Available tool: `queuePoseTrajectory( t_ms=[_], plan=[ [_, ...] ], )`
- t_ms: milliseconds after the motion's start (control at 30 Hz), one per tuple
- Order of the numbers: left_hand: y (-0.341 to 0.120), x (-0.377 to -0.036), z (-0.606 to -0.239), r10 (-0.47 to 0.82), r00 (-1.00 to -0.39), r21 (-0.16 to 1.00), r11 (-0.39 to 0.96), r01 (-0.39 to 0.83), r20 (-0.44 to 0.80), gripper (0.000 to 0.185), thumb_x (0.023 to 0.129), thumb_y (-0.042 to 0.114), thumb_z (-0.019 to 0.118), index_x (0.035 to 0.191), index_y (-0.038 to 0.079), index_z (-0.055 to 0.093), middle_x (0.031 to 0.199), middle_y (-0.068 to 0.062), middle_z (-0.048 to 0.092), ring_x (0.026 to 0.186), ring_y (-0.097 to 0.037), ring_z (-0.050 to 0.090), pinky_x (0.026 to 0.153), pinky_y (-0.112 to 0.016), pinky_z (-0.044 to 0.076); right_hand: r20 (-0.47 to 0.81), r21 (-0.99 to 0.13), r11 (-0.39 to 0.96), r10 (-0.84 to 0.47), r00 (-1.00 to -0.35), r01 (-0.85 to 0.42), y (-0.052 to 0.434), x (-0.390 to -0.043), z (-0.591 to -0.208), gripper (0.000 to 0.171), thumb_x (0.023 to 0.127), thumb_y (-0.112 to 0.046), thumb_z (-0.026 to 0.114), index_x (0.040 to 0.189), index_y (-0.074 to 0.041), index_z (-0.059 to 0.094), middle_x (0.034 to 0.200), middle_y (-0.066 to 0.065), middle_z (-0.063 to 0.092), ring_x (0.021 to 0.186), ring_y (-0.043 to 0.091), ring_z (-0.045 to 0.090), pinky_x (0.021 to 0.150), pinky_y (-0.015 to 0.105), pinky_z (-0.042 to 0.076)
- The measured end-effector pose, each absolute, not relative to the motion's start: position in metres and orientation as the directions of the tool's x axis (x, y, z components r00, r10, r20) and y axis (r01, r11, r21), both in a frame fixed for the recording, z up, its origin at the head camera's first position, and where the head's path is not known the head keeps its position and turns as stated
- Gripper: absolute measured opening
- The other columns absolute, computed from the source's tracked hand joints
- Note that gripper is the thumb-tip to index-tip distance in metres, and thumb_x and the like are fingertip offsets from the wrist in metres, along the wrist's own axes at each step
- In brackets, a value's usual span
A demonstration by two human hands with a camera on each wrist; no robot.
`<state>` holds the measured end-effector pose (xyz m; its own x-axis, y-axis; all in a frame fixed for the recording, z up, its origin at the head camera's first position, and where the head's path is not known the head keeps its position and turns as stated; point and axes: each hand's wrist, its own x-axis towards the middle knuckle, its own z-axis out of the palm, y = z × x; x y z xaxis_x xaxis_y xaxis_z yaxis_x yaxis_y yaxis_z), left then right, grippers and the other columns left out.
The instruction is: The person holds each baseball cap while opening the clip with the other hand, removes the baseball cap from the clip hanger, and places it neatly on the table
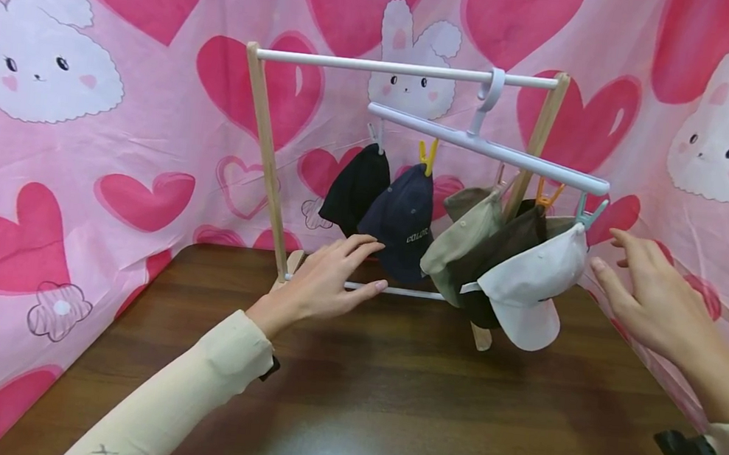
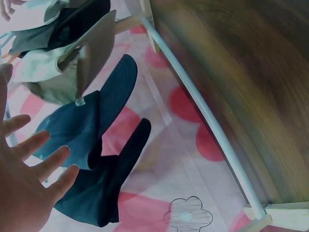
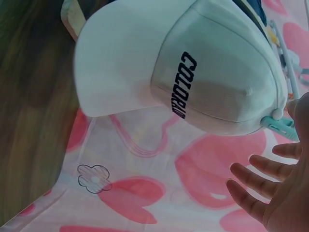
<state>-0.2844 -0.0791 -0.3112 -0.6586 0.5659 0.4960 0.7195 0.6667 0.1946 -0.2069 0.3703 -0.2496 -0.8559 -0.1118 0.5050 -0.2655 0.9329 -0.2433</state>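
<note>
White cap [image 3: 193, 72] lettering in right-wrist view, head view shows blank crown

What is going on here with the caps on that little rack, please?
A person has both hands out toward five caps clipped to a hanger on a small rack on a table. The left hand, fingers straight, is near the navy cap; the right hand, open, is beside the white cap. Neither hand holds anything.
</note>
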Motion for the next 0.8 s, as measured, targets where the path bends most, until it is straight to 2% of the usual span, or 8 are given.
queuePoseTrajectory(
  t_ms=[267,600,800],
  plan=[
    [-0.068,-0.282,-0.310,0.586,-0.642,0.196,0.644,0.739,0.494,0.063,0.099,0.059,0.056,0.151,0.025,0.048,0.150,0.005,0.046,0.133,-0.018,0.049,0.114,-0.046,0.038,0.523,-0.261,0.930,-0.090,-0.847,-0.260,0.365,-0.212,-0.241,0.065,0.103,-0.030,0.058,0.155,-0.002,0.033,0.139,0.030,0.046,0.115,0.055,0.052,0.082,0.080,0.040],
    [-0.050,-0.281,-0.310,0.614,-0.624,0.209,0.611,0.763,0.484,0.057,0.100,0.055,0.057,0.147,0.024,0.053,0.146,0.005,0.050,0.131,-0.016,0.050,0.109,-0.046,0.042,0.583,-0.281,0.924,-0.052,-0.811,-0.261,0.359,-0.219,-0.232,0.045,0.100,-0.028,0.062,0.134,0.002,0.054,0.120,0.031,0.061,0.102,0.051,0.061,0.080,0.073,0.044],
    [-0.037,-0.280,-0.310,0.626,-0.594,0.200,0.585,0.786,0.505,0.052,0.100,0.052,0.059,0.143,0.021,0.057,0.142,0.005,0.053,0.126,-0.015,0.053,0.104,-0.041,0.046,0.594,-0.296,0.924,-0.020,-0.804,-0.241,0.359,-0.221,-0.228,0.048,0.100,-0.033,0.062,0.131,0.003,0.056,0.116,0.033,0.064,0.100,0.052,0.062,0.080,0.072,0.044]
  ],
)
